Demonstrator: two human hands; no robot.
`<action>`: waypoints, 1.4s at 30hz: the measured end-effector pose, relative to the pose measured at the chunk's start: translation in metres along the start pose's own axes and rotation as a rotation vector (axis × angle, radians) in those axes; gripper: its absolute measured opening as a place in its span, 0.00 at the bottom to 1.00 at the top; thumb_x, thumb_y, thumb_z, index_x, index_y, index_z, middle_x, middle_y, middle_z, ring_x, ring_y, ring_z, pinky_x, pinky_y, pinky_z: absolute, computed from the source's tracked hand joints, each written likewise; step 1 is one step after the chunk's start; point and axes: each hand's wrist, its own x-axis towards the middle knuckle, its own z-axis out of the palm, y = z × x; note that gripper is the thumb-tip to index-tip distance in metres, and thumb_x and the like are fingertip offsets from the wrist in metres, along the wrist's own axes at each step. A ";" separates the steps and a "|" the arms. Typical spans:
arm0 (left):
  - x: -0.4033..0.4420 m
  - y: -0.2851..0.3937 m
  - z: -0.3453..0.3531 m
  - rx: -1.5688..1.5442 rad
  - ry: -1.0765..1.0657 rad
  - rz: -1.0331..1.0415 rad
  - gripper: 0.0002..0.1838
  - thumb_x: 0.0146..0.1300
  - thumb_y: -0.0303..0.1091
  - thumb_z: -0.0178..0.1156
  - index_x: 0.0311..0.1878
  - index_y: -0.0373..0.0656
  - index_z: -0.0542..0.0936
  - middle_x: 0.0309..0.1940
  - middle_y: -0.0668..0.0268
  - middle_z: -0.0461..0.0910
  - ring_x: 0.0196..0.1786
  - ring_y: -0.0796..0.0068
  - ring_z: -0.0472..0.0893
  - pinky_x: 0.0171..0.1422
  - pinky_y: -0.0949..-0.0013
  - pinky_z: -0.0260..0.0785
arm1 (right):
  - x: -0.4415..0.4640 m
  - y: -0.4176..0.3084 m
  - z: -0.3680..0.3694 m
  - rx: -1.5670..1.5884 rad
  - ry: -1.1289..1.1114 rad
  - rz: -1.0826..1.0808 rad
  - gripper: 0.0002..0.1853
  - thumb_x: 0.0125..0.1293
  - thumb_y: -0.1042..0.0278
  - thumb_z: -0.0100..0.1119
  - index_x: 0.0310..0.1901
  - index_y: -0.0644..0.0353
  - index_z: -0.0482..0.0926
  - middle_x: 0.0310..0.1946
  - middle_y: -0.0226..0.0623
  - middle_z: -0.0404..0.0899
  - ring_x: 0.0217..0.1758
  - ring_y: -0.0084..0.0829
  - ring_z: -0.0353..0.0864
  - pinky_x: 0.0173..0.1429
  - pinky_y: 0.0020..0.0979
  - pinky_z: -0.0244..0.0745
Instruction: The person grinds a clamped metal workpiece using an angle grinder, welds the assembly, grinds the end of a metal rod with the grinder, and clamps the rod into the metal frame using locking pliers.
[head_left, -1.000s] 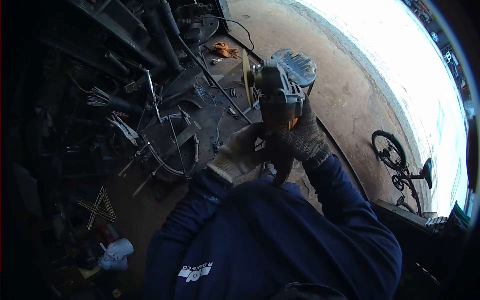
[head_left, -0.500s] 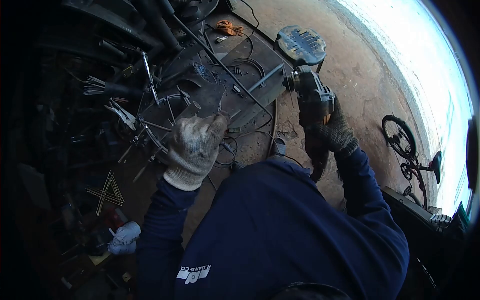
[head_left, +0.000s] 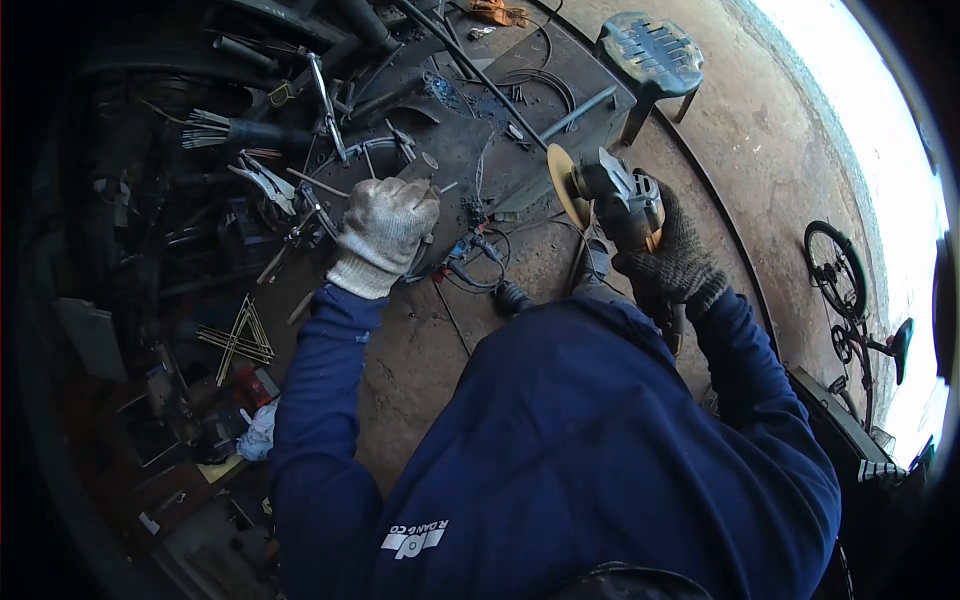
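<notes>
Grey-and-black angle grinder [head_left: 628, 208] near the metal table [head_left: 465, 150]; probably heavy and rigid, best gripped round the body, as with right hand [head_left: 676, 250], fingers clamped there; left hand [head_left: 386, 225] fingers curled together, maybe round a rod [head_left: 318, 182], too dim to tell.
</notes>
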 end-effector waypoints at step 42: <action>0.031 0.026 -0.045 0.044 -0.301 -0.095 0.08 0.60 0.31 0.65 0.44 0.48 0.83 0.28 0.67 0.81 0.35 0.67 0.85 0.43 0.61 0.74 | -0.004 -0.013 0.037 -0.099 0.067 -0.056 0.57 0.49 0.72 0.81 0.78 0.59 0.53 0.70 0.47 0.69 0.74 0.41 0.70 0.77 0.43 0.67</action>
